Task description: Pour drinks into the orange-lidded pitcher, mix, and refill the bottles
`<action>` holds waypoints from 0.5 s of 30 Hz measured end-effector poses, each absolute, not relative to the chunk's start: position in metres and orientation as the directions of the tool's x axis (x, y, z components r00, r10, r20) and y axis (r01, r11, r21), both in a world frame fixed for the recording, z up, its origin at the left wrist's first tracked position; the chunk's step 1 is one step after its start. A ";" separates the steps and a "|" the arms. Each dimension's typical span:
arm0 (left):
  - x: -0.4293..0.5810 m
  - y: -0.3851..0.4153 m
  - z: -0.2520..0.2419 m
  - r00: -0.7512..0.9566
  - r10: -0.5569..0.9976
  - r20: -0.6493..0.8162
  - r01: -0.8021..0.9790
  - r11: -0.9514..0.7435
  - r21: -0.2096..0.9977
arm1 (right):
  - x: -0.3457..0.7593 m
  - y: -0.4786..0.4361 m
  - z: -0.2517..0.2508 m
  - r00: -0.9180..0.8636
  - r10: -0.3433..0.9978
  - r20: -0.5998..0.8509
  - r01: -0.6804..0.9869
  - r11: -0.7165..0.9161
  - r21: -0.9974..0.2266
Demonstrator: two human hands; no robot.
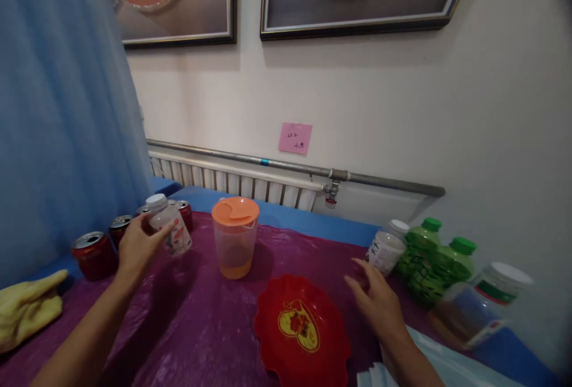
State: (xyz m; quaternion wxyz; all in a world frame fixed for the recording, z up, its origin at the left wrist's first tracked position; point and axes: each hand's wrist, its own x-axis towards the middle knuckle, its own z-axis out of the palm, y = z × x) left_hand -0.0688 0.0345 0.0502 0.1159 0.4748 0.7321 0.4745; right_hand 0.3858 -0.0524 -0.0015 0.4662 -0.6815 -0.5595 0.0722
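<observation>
My left hand (pixel 143 244) is closed around a clear plastic bottle (pixel 179 235) with a white cap and a pink print. The thumb lies across the bottle's front, and its far side is hidden. My right hand (pixel 375 294) has its fingers apart and holds nothing. It is nearest to a small white-capped jar (pixel 385 251) with a leaf-patterned label. Between the hands stands a translucent pitcher (pixel 235 250) with an orange lid and some orange liquid at the bottom. A red scalloped plate (pixel 328 321) with a yellow design lies in front, left of my right hand.
Several red cans (pixel 95 256) stand at the left, behind a yellow glove (pixel 31 306). On the right are two green bottles (pixel 451 265) and a large white-lidded jar (pixel 473 309). Light blue folded sheets (pixel 442 354) lie beneath my right forearm. Purple plastic (pixel 210 327) covers the table.
</observation>
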 end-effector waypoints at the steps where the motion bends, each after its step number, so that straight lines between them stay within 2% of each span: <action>1: -0.060 0.017 0.052 -0.446 0.853 0.270 0.546 0.021 0.837 | 0.370 -0.061 0.010 0.320 0.872 0.371 0.654 0.080 -0.752; 3: -0.033 -0.020 0.051 -0.345 0.907 0.240 0.425 -0.077 0.902 | 0.332 -0.081 0.031 0.144 0.951 0.274 0.586 0.141 -0.798; 5: 0.000 -0.055 0.046 -0.206 0.966 0.159 0.214 -0.114 0.970 | 0.295 -0.102 0.046 -0.026 0.984 0.175 0.509 0.163 -0.845; 7: 0.033 -0.082 0.041 -0.053 0.991 0.123 0.144 -0.114 0.983 | 0.268 -0.116 0.052 -0.143 0.985 0.098 0.441 0.152 -0.885; 9: 0.057 -0.097 0.039 0.011 0.996 0.093 0.102 -0.094 0.990 | 0.256 -0.123 0.053 -0.239 0.967 0.084 0.341 0.165 -0.925; 12: 0.071 -0.099 0.043 0.062 0.997 0.043 -0.010 -0.042 0.999 | 0.261 -0.123 0.054 -0.295 0.954 0.049 0.223 0.119 -0.968; 15: 0.064 -0.088 0.054 0.145 0.984 0.104 -0.018 -0.103 0.995 | 0.274 -0.118 0.056 -0.276 0.960 0.046 0.325 0.138 -0.936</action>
